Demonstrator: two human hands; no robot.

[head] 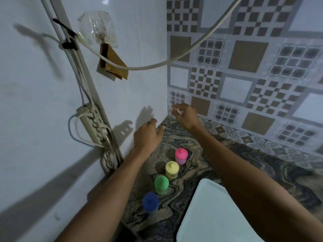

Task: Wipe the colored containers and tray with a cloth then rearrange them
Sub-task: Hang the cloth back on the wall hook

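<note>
Four small lidded containers stand in a diagonal row on the marbled counter (192, 142): pink (181, 155) farthest, then yellow (172, 169), green (161, 184) and blue (150, 201) nearest. A white tray (206, 212) lies at the lower right, partly under my right forearm. My left hand (147, 135) hovers above the counter's far left edge, fingers loosely apart and holding nothing. My right hand (185, 116) is raised at the wall corner, fingertips pinched on a small pale object (175, 111) that is too blurred to name. No cloth is clearly visible.
A white wall (43, 102) closes the left side, with a power strip (90, 123) and tangled cables on it. A white hose (157, 65) sags across above the hands. Patterned tiles (244, 84) cover the back wall. A brown packet (113, 63) hangs on the left wall.
</note>
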